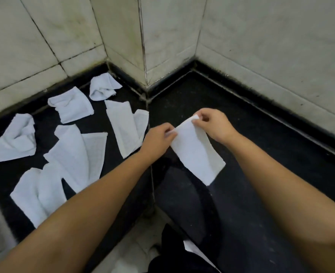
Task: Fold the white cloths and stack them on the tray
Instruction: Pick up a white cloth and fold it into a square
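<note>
Seven white cloths [197, 152]; two hands [158, 137]

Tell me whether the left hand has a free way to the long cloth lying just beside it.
Probably yes: the long cloth lies uncovered beside the left hand, but that hand now pinches the held cloth.

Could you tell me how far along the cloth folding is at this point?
Early. No tray or finished stack is in view. Both hands, left and right, pinch the top corners of one cloth, seemingly part-folded. Six loose cloths lie unfolded on the counter.
</note>
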Motion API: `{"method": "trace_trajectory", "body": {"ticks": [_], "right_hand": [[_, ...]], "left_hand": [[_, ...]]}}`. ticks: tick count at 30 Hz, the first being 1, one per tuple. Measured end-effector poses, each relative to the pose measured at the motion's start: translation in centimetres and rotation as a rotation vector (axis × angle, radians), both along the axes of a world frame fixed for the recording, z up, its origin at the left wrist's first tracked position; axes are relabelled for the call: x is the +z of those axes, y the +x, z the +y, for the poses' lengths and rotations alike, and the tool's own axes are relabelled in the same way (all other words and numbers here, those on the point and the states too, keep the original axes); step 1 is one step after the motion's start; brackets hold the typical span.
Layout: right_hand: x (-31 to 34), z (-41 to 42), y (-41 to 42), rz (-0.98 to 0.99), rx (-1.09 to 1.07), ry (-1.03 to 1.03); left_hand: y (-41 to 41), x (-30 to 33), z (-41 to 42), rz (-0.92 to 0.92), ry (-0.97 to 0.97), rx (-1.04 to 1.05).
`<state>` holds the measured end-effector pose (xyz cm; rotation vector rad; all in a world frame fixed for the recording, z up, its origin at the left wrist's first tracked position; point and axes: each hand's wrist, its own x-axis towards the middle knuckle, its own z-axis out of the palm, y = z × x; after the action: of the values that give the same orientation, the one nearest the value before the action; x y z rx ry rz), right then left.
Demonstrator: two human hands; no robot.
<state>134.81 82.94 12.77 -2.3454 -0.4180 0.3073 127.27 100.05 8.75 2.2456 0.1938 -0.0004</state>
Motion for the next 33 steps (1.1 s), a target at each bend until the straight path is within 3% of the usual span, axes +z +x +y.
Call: {"method": "trace_trajectory", "body": {"ticks": [5,8,18,25,33], "right_hand": [[5.3,-2.5,-0.5,-0.142,-0.055,0.277],[4.9,-3.8,-3.0,-0.117,-0.037,0.319],[-8.0,-9.0,-14.5,0.327,0.001,0.098],[-7.4,-7.1,-8.0,0.268,-0.088,0.098],[-9.8,-3.4,-2.2,0.288,-0.251,-0.032]], "left_hand": [[1.4,7.0,-0.3,-0.342,0.036,-0.071],[-0.8,6.8,-0.5,-0.412,0.058,-0.155],[-10.3,-5.1,-1.7,0.071,0.143,-0.506],[-3.6,-3.8,-1.0,0.058,0.113,-0.341],[3.1,-6.1,-0.8,0.179,0.258,-0.247]]}}
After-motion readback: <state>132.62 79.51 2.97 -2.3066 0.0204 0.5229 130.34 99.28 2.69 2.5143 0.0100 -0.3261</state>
